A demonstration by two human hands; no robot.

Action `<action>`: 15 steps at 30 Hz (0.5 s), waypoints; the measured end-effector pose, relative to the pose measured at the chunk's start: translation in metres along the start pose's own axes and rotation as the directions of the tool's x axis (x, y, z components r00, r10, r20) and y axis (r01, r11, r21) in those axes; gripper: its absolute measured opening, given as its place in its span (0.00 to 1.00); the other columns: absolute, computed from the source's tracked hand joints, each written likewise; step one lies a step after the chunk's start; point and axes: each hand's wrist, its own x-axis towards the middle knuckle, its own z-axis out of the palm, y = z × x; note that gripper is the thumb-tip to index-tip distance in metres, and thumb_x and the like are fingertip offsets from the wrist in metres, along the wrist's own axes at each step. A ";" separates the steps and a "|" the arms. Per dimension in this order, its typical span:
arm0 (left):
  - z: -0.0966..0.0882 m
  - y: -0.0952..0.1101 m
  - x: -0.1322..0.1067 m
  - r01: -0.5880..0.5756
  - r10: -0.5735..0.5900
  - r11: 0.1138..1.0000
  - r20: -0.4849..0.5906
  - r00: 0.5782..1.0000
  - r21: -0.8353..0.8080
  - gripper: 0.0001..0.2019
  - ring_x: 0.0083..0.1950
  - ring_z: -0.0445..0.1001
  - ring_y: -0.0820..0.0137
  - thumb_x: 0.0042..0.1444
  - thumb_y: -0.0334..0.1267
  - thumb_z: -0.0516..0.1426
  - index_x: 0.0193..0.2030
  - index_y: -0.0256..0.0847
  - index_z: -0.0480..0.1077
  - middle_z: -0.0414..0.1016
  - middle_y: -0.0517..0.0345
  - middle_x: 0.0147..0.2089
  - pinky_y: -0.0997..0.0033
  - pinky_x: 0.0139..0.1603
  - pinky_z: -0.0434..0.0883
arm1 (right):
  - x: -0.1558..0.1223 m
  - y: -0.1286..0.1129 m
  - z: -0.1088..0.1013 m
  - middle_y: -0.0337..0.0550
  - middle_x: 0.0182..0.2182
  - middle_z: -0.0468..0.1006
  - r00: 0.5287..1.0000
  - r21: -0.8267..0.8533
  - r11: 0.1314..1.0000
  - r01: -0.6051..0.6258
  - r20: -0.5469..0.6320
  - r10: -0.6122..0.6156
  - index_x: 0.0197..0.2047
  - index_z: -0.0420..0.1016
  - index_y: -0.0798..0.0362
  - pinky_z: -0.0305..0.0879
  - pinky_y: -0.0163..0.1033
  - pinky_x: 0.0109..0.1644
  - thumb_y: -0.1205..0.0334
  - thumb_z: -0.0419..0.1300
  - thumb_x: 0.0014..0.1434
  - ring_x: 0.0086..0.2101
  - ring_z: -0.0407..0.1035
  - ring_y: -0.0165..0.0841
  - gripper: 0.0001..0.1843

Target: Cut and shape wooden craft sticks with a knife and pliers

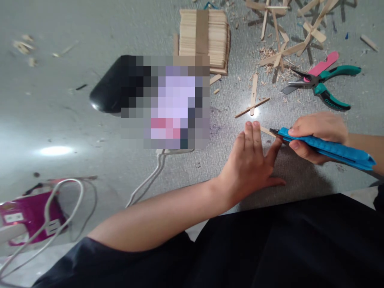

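Observation:
My right hand (319, 136) is closed around a blue utility knife (333, 148). The knife's tip points left and meets a wooden craft stick (267, 131) lying on the table. My left hand (247, 156) lies flat with its fingers stretched out, the index finger close to the blade and pressed down at the stick; part of that stick is hidden beneath the hand. Just beyond my left fingertips, a craft stick with a small slot (254, 94) crosses a thin brown stick (252, 108).
Green-handled pliers (315, 82) and a pink-handled blade (324, 66) lie at right. Behind are joined sticks (282, 52), shavings and a banded stick bundle (217, 36). At left sit a black rounded object (111, 88), a blurred-out device (174, 96), a white cable (144, 182) and a purple packet (36, 212).

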 end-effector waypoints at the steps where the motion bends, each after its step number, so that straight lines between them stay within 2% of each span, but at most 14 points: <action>1: 0.000 0.000 0.000 0.002 -0.002 1.000 0.002 1.000 0.002 0.66 0.82 0.71 0.18 0.58 0.85 0.65 0.87 0.35 0.62 0.66 0.07 0.81 0.32 0.73 0.75 | 0.000 0.001 0.000 0.35 0.33 0.85 1.000 0.000 1.000 0.008 0.007 -0.008 0.51 0.79 0.45 0.75 0.40 0.31 0.63 0.68 0.73 0.27 0.80 0.34 0.06; 6: 0.002 0.002 -0.001 0.017 -0.016 1.000 -0.031 0.999 0.016 0.65 0.82 0.72 0.20 0.58 0.85 0.65 0.87 0.35 0.62 0.67 0.09 0.82 0.34 0.74 0.75 | 0.003 0.001 -0.005 0.32 0.32 0.81 0.993 0.003 1.000 -0.015 0.120 0.015 0.51 0.76 0.41 0.73 0.40 0.31 0.61 0.66 0.75 0.27 0.77 0.33 0.05; 11: 0.004 0.003 -0.002 0.012 -0.009 0.999 -0.075 0.997 0.041 0.67 0.81 0.73 0.21 0.59 0.86 0.63 0.88 0.34 0.58 0.69 0.09 0.81 0.35 0.73 0.76 | 0.017 -0.003 -0.009 0.31 0.29 0.76 0.984 0.000 1.000 -0.014 0.178 0.014 0.48 0.71 0.42 0.67 0.41 0.31 0.65 0.63 0.76 0.26 0.72 0.32 0.06; 15: 0.004 0.003 0.000 0.011 -0.010 1.000 -0.088 0.996 0.010 0.72 0.80 0.74 0.18 0.57 0.86 0.65 0.90 0.30 0.53 0.68 0.05 0.80 0.35 0.73 0.75 | 0.027 -0.005 -0.010 0.32 0.29 0.73 0.971 0.015 0.998 -0.053 0.236 0.048 0.44 0.67 0.43 0.63 0.42 0.29 0.66 0.62 0.75 0.24 0.66 0.32 0.09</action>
